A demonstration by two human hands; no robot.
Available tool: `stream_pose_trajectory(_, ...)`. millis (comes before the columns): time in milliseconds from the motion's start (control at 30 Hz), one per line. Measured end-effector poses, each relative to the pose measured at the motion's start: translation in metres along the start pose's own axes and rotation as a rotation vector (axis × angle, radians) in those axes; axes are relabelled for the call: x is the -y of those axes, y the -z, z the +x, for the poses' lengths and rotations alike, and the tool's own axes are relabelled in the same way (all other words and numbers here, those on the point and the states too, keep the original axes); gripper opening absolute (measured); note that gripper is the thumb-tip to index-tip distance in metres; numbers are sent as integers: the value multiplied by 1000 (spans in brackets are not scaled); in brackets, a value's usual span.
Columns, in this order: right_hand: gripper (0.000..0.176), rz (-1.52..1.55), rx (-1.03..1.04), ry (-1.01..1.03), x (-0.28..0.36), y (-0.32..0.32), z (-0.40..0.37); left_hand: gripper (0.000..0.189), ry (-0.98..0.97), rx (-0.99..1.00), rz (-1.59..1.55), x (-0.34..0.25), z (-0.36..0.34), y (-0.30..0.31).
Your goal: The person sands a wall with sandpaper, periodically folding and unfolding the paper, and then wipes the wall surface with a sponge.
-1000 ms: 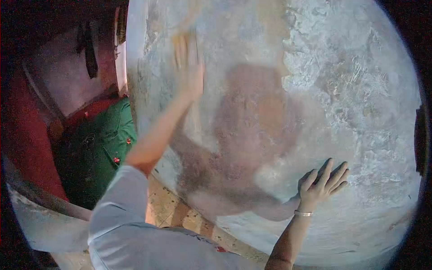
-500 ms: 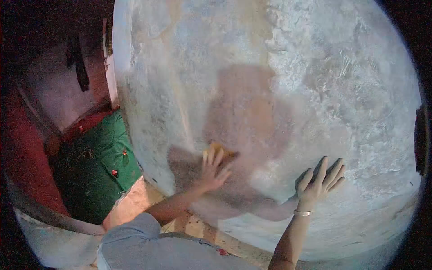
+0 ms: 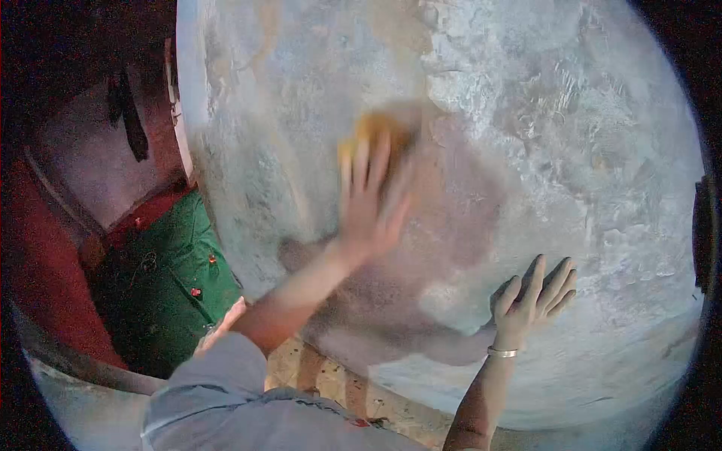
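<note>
My left hand [image 3: 370, 214], blurred by motion, presses a yellow-brown flat piece [image 3: 374, 131] against the large grey-white wall surface [image 3: 526, 158]. The fingers point upward over the piece, and its exact kind is too blurred to tell. Lower down on the right, my right hand [image 3: 530, 304] rests on the same surface with fingers spread and holding nothing. A light bracelet [image 3: 502, 352] circles that wrist. The surface is patchy, with rough plaster-like texture towards the right and smoother, stained areas towards the left.
On the left lies a green cloth or sheet [image 3: 169, 289] with small red bits on it, beside a dark red band [image 3: 53, 278]. Below the wall, a tan speckled floor [image 3: 331, 368] shows. A dark object [image 3: 705, 233] stands at the right edge.
My left hand has slid up the wall with the yellow-brown piece under its fingers. My right hand stays at nearly the same place. The view has shifted slightly.
</note>
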State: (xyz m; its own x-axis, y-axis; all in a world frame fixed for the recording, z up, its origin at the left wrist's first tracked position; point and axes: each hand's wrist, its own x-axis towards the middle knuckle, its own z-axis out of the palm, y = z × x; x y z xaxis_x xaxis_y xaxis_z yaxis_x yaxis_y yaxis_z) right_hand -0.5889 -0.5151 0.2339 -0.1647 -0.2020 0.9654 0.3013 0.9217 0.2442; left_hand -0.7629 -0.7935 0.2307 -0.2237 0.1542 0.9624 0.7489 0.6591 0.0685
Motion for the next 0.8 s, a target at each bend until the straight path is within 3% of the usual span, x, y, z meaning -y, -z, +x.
stream_pose_trajectory(33, 47, -5, 5, 0, -1, 0, 0, 60, -67, -11, -73, -6, -68, -26)
stream_pose_trajectory(67, 47, -6, 12, -1, -1, 1, 0, 61, -7, 369, -13, -21, -126, -26)
stream_pose_trajectory(133, 46, -6, 27, -2, 1, 3, -2, 62, -127, 247, -28, -2, -176, -44)
stream_pose_trajectory(167, 46, -10, 28, 0, -1, 4, -3, 63, -193, 178, -36, -4, -156, -29)
stream_pose_trajectory(200, 46, -17, 30, 4, -2, 3, -2, 62, 41, 378, -6, 2, -125, -24)
stream_pose_trajectory(233, 46, -5, 23, 4, -3, 5, -1, 60, 164, 184, -131, 14, -65, -11)
stream_pose_trajectory(267, 46, 7, 17, 2, -3, 5, -1, 62, -109, -51, 66, 24, 12, 11)
stream_pose_trajectory(400, 44, 8, 12, -14, -1, 3, 0, 51, -5, -413, 477, 110, 247, 46)
stream_pose_trajectory(433, 44, 10, 0, -8, -4, 3, 0, 62, 98, -459, 359, 100, 273, 66)
stream_pose_trajectory(533, 43, 2, -15, -9, -2, 0, -1, 54, 157, -149, -54, 66, 216, 24)
stream_pose_trajectory(633, 43, 14, -27, -10, -4, -3, -4, 67, -66, 4, 67, -29, 79, 9)
stream_pose_trajectory(733, 44, 11, 5, -16, -3, 1, -3, 65, -224, 175, -38, -51, -125, -57)
stream_pose_trajectory(800, 46, 7, 12, 24, -7, 2, -7, 62, -63, 301, -115, -38, -115, -41)
